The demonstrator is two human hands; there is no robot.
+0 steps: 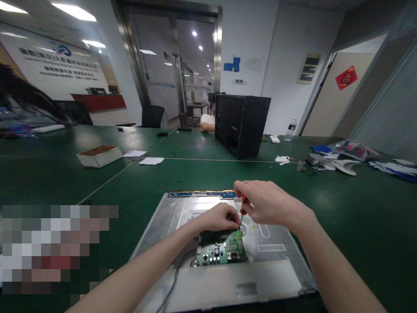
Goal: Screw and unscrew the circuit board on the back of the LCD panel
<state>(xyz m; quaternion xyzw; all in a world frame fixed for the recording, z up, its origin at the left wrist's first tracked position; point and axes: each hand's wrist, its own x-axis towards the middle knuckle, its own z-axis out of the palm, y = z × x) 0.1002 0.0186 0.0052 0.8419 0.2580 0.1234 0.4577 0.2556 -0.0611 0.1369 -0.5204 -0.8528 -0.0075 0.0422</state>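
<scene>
Your right hand (262, 201) grips a screwdriver (243, 206) (orange-handled) at the board (220, 251). Your left hand (219, 217) curls by its tip, hold unclear.

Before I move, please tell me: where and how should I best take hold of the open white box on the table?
I would come from above and pinch the near wall of the white box, thumb outside, fingers inside. Its open top leaves that rim reachable; a white sheet lies by its right end.
</scene>
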